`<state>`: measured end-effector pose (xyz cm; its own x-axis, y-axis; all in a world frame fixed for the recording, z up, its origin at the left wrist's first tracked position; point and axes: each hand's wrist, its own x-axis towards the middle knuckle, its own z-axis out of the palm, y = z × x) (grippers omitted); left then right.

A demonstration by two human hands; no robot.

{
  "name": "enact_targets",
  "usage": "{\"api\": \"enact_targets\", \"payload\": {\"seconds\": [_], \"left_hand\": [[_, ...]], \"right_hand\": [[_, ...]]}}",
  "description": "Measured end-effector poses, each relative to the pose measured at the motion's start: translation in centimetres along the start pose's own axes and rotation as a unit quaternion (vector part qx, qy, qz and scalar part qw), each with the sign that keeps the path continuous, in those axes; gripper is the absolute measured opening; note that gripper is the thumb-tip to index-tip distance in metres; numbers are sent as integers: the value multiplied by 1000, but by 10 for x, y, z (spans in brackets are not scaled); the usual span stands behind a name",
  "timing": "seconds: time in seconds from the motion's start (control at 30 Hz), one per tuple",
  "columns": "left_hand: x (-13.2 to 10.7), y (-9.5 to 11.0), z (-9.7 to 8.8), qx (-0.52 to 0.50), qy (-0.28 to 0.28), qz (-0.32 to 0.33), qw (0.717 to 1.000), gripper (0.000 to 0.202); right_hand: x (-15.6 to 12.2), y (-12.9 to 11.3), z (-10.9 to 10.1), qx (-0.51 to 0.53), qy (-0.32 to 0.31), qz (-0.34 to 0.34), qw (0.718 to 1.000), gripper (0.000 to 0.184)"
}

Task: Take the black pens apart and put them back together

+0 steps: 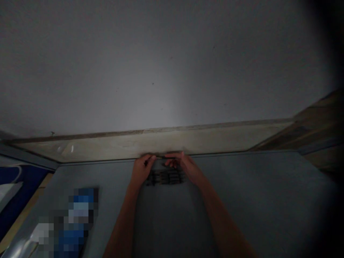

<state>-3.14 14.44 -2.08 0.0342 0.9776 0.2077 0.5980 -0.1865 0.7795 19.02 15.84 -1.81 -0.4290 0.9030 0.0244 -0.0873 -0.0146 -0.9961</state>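
Both of my hands are at the far edge of a grey table top (242,186), in the head view. My left hand (142,170) and my right hand (182,165) pinch a thin dark rod (161,157) between them, holding it level. Just below the hands, a set of small dark sticks (165,177) lies in a row on the table, close to my right palm. The picture is too dim to show their exact shape.
A blurred blue and white object (72,222) lies on the table at the lower left. Behind the table run a beige ledge (150,143) and a pale wall (172,64). Dark blue cloth (18,193) lies beyond the left edge, and a wooden surface (317,132) shows at the right.
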Motion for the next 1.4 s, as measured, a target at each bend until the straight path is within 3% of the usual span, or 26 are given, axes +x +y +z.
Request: {"api": "enact_targets", "payload": {"seconds": [0.23,0.4,1.4], "left_hand": [[1,-2,2,-45,5,-39,998,33],[1,0,-1,-46,-1,-30,999,34],[1,3,-1,-66,-4,-46,997,31]], "right_hand": [[0,0,2,2,4,-6,1000,50],[-1,0,2,-1,5,-12,1000,49],[0,5,-1,13,5,-9,1000,59]]}}
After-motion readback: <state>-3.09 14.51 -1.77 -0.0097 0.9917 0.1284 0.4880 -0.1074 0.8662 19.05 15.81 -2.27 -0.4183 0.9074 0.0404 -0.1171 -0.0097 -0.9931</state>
